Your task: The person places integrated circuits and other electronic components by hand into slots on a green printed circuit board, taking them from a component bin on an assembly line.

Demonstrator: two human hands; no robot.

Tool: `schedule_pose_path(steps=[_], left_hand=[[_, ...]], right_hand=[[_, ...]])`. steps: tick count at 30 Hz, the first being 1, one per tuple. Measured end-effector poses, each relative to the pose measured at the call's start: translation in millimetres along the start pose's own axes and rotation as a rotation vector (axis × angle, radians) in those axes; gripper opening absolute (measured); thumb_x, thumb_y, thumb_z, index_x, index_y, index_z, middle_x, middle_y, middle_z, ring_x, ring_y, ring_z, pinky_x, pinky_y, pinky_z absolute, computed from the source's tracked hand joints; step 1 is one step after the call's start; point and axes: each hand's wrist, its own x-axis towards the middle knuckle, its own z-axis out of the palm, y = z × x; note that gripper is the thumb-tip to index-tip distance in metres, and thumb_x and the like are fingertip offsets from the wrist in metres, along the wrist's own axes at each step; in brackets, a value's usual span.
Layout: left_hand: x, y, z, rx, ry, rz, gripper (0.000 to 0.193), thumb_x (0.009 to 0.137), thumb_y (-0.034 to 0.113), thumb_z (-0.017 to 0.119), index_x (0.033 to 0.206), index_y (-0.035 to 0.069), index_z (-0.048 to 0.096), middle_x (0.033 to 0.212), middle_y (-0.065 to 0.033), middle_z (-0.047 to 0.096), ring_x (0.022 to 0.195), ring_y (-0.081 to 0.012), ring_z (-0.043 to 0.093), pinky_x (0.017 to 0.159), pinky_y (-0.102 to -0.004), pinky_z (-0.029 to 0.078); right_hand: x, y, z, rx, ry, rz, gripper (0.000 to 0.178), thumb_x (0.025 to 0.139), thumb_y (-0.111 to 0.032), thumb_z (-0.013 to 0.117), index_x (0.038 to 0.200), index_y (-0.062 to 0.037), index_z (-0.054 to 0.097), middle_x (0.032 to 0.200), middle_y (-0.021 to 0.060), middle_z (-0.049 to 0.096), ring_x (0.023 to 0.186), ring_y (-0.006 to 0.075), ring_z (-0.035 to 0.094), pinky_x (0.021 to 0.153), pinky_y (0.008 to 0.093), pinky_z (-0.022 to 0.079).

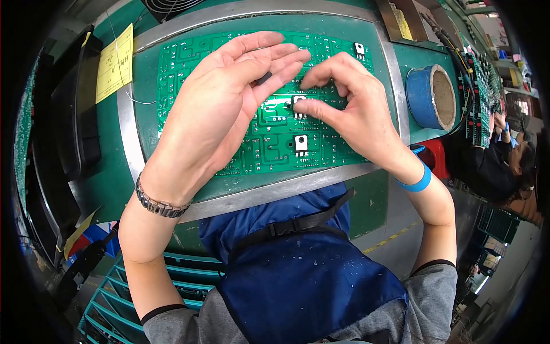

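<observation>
A green circuit board [240,163] lies on the bench in front of me. My left hand [223,92] is over its left half, palm partly turned up, with a small black part [263,78] held at its fingers; the part's exact kind is hard to make out. My right hand [349,97] is bent over the middle of the board. Its thumb tip touches a black-and-white transistor [298,100] and covers some of it, while the forefinger tip stands apart from the thumb. Nearer me sits a second transistor [301,144], and another transistor [359,50] is at the far right.
Metal strips [275,191] frame the green bench top. A roll of blue tape [427,97] stands right of the board, near cables [452,46]. A yellow paper [114,63] and a dark device [74,109] are at the left. A co-worker [492,155] is at far right.
</observation>
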Motion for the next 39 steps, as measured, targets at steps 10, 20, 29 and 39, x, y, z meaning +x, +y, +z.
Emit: schedule_pose_path(steps=[10, 20, 29, 39], left_hand=[[-1, -1, -5, -0.139, 0.005, -0.060, 0.044, 0.102, 0.017, 0.040, 0.130, -0.017, 0.034, 0.129, -0.0285, 0.048, 0.125, -0.0338, 0.049, 0.110, -0.0406, 0.040], [0, 1, -5, -0.200, -0.173, -0.201, 0.052, 0.104, 0.036, 0.031, 0.127, -0.007, 0.048, 0.119, -0.0162, 0.059, 0.112, -0.0237, 0.057, 0.101, -0.0374, 0.044], [-5, 17, 2, 0.169, 0.205, 0.256, 0.051, 0.103, 0.034, 0.036, 0.129, -0.009, 0.046, 0.125, -0.0190, 0.055, 0.119, -0.0253, 0.052, 0.103, -0.0370, 0.041], [-4, 13, -2, 0.169, 0.168, 0.127, 0.047, 0.102, 0.034, 0.038, 0.125, -0.005, 0.051, 0.124, -0.0152, 0.056, 0.115, -0.0216, 0.054, 0.100, -0.0336, 0.041]], right_hand=[[4, -12, -10, -0.035, 0.059, -0.133, 0.025, 0.074, -0.013, 0.077, 0.091, -0.0060, 0.060, 0.083, 0.0058, 0.061, 0.077, 0.0225, 0.060, 0.064, 0.0330, 0.047], [32, -18, -4, -0.031, 0.103, -0.497, 0.019, 0.069, -0.008, 0.074, 0.087, -0.0054, 0.068, 0.080, 0.0071, 0.064, 0.074, 0.0274, 0.059, 0.066, 0.0362, 0.049], [41, 8, -29, 0.160, -0.072, 0.178, 0.016, 0.079, -0.019, 0.075, 0.087, -0.0045, 0.074, 0.074, 0.0007, 0.066, 0.066, 0.0076, 0.055, 0.061, 0.0249, 0.044], [43, 17, -13, 0.065, -0.060, 0.143, 0.019, 0.076, -0.025, 0.079, 0.084, -0.0081, 0.076, 0.078, 0.0042, 0.062, 0.070, 0.0140, 0.058, 0.063, 0.0301, 0.046]])
